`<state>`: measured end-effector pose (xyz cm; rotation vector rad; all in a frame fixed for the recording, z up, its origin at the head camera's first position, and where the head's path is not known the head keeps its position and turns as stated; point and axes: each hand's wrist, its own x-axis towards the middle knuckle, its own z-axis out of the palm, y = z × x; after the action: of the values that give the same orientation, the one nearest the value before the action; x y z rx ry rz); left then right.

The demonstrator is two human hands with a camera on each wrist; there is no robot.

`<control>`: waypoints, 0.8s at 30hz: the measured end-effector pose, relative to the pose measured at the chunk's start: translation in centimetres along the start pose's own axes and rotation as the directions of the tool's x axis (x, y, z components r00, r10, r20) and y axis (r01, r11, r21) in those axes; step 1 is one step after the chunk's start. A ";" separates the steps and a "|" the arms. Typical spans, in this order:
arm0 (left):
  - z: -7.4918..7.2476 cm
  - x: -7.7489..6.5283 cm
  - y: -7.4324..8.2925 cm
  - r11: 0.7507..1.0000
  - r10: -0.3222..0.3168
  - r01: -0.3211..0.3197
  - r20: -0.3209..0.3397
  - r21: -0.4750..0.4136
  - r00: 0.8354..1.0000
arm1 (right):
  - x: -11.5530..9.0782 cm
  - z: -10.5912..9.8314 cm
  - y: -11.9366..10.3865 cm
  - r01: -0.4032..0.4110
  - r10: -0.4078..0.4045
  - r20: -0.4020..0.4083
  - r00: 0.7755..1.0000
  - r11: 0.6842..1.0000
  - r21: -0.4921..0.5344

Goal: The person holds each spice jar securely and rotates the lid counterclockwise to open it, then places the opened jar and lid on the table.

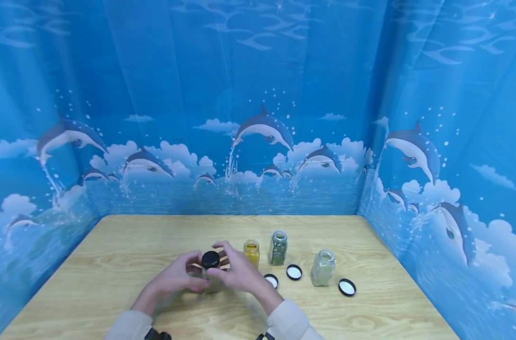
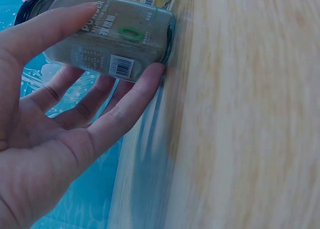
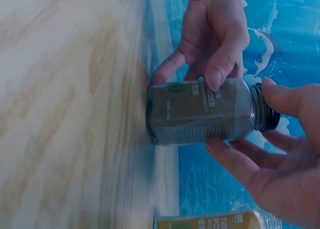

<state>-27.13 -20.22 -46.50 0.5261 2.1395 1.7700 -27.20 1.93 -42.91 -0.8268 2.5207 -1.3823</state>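
A glass spice jar (image 1: 213,284) of grey-brown powder stands upright with its base at the wooden tabletop, a black lid (image 1: 210,259) on its neck. My left hand (image 1: 179,275) holds the jar's body, thumb across the printed label (image 2: 102,26) and fingertips at the opposite side and near the base. At the top, my right hand (image 1: 241,272) grips the black lid, its thumb (image 3: 280,96) pressed to the rim. One right finger reaches down along the jar's side in the right wrist view.
Right of the hands stand uncapped jars: a yellow powder jar (image 1: 251,252), a green herb jar (image 1: 278,249) and a pale jar (image 1: 323,269). Black lids with white insides lie before them, one (image 1: 271,280) beside my right wrist, others (image 1: 293,272) farther right. A dolphin-print curtain (image 1: 258,189) surrounds the table.
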 end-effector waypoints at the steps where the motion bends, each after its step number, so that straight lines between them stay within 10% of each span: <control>1: 0.0 0.0 0.0 1.000 0.003 -0.003 0.002 0.001 1.000 | 0.0 0.2 0.0 -0.006 0.006 -0.012 1.000 1.000 0.008; 24: 0.1 0.0 0.1 1.000 -0.002 0.002 -0.008 0.002 1.000 | 0.0 0.2 0.0 0.068 -0.070 -0.004 0.998 0.989 -0.133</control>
<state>-27.10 -20.14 -46.46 0.5175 2.1464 1.7723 -27.10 1.80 -42.99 -0.9422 2.6378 -1.2507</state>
